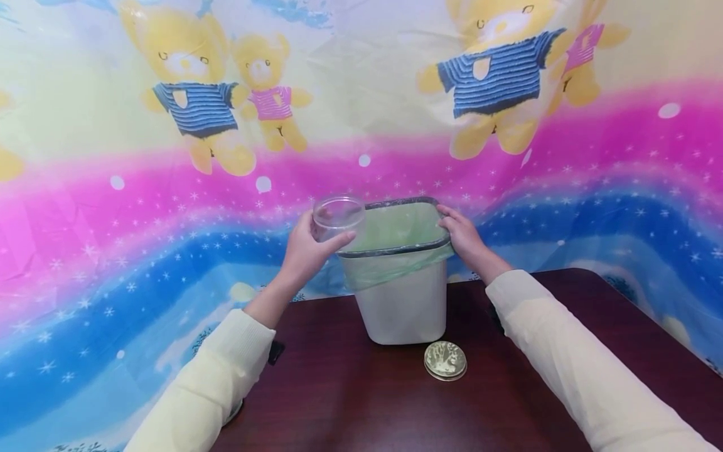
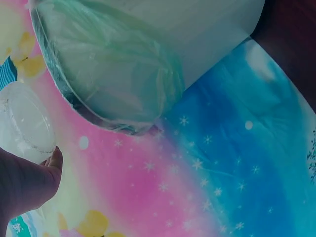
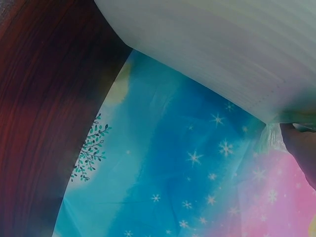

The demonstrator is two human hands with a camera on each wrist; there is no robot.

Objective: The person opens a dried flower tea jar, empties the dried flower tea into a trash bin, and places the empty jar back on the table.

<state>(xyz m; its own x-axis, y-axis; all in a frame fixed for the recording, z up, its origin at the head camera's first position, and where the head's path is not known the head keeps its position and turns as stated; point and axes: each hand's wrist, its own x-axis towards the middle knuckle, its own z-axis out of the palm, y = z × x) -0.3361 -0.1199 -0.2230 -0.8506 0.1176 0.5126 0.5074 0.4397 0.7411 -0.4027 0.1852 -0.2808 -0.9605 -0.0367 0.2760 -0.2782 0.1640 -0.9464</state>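
Observation:
My left hand holds a clear round plastic container at the left side of a white trash bin. In the left wrist view the container shows whitish, with the fingers at its edge. The bin stands on the table, lined with a thin green bag folded over its dark rim. My right hand grips the bin's right rim, thumb outside; some of its fingers are hidden. In front of the bin lies a round gold-coloured metal lid or small stack of lids.
The dark red-brown table ends just behind the bin, its rounded far corner at the right. A printed bear-and-snowflake sheet hangs behind it. A partly hidden round edge shows beside the left sleeve.

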